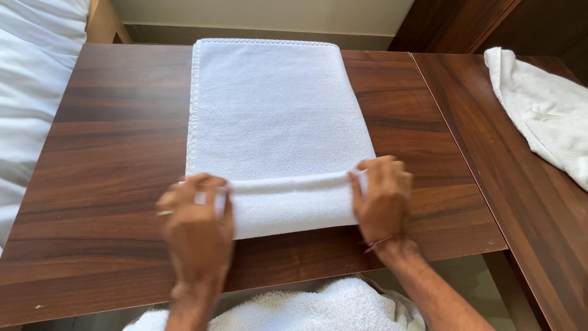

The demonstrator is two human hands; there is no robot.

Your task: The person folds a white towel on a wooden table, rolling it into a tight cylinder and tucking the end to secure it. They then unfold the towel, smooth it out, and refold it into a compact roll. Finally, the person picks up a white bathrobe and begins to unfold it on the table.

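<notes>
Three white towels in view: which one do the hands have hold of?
The flat towel on the table's middle: the left hand and right hand grip its folded near edge. The crumpled towel at right and the pile below lie untouched.

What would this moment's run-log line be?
left hand: grips towel fold's left end | right hand: grips right end | white towel: flat on wooden table, near edge folded

Fluffy white terry-cloth towel (275, 122) lies on a smooth, faintly glossy dark wood-grain table (110, 184)
</notes>
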